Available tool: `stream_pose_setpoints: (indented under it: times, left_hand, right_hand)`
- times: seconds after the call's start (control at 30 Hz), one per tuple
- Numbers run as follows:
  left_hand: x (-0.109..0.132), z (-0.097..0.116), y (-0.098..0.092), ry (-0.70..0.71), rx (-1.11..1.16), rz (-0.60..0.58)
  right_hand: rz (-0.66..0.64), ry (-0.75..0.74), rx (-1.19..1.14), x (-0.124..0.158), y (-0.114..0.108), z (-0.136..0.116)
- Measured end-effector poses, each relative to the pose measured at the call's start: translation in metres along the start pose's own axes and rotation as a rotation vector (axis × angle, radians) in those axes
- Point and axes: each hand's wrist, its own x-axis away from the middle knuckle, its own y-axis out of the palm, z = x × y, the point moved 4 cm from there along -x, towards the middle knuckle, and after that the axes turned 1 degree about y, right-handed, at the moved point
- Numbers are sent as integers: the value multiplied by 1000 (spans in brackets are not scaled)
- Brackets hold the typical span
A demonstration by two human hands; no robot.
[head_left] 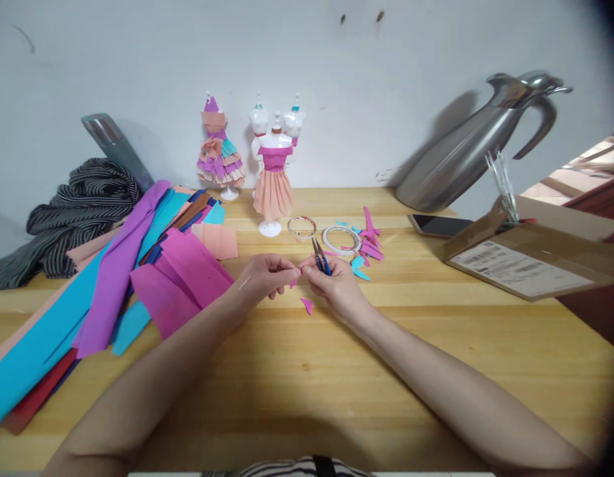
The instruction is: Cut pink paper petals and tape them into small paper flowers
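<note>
My left hand (265, 281) is closed in a pinch on a small piece of magenta crepe paper (293, 281). Its fingertips meet those of my right hand (336, 286) over the table. Small scissors (320, 257) with dark blades and blue handles are tucked in my right hand, blades pointing up and away. The right thumb and forefinger also press together at the magenta piece. Just below the hands lies a loose magenta scrap (307, 305). Beyond them stands a mini dress form (273, 179) in a magenta top and pleated peach skirt.
Crepe paper strips (142, 265) pile at left beside striped cloth (83, 212). Tape rolls (342, 240) and scraps (370, 242) lie ahead. A second dressed form (220, 156) stands behind. At right are a phone (440, 226), cardboard box (525, 262) and metal jug (465, 146).
</note>
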Motion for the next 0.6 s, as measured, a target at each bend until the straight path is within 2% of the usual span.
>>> stream_pose_setpoints:
  times: [0.2, 0.33, 0.43, 0.5, 0.57, 0.6]
  left_hand:
    - [-1, 5, -6, 26, -85, 42]
    - [-4, 3, -17, 25, 5, 72]
    - [-7, -4, -21, 22, 127, 67]
    - [-8, -8, -23, 23, 195, 76]
    - [-9, -9, -23, 30, 241, 90]
    - [-9, -9, -23, 34, 262, 99]
  right_hand:
    - [17, 8, 127, -4, -2, 8]
    - [57, 8, 116, -9, -9, 6]
    - [16, 10, 139, -9, -8, 6]
    - [-95, 133, 111, -6, -3, 14]
    - [-226, 343, 66, -2, 3, 27]
    - [-250, 409, 65, -1, 5, 32]
